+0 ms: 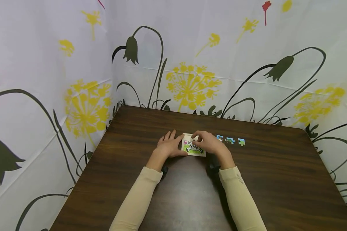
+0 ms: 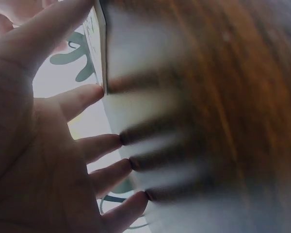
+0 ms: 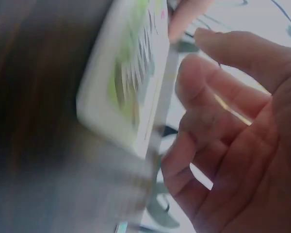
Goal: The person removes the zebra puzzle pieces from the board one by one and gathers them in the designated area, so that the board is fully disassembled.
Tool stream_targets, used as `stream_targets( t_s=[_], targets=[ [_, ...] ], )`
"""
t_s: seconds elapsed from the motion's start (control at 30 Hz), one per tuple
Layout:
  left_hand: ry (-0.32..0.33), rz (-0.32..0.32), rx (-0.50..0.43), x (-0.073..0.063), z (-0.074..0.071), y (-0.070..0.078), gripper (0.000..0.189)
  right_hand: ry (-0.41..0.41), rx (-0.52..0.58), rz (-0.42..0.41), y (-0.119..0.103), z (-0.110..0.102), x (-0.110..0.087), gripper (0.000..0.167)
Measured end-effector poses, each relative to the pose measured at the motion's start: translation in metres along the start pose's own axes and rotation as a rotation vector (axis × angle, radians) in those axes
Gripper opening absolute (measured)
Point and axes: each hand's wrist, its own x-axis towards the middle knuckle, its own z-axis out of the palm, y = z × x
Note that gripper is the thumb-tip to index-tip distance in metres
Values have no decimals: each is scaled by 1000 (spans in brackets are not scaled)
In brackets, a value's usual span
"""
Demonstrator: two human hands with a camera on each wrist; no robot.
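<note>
A small puzzle board (image 1: 202,154) with a pale frame and a zebra picture on green lies flat on the table. My left hand (image 1: 168,146) is at its left side, thumb at the lower corner and index fingertip by the left edge. In the left wrist view, the spread fingers (image 2: 106,145) are nearly straight, with their tips on the tabletop. Over the board's upper right part is my right hand (image 1: 209,142), loosely bent. The right wrist view shows its thumb (image 3: 233,46) apart from the bent fingers, with nothing between them. The board (image 3: 94,104) is blurred there.
Several small jigsaw pieces lie in a row right of the board: one partly behind the right hand, a blue-green piece (image 1: 230,140) and another piece (image 1: 241,141). The dark wooden table (image 1: 277,179) meets a flower-printed white cloth (image 1: 237,38) behind and at the left.
</note>
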Motion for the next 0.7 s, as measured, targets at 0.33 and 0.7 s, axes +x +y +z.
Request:
stream_targets(
  t_s=[0.33, 0.7],
  targets=[
    [-13, -4, 29, -4, -1, 4, 94, -44, -56, 53, -20, 23, 14, 31],
    [-1, 4, 46, -3, -3, 0, 95, -57, -19, 17, -21, 25, 22, 23]
  ],
)
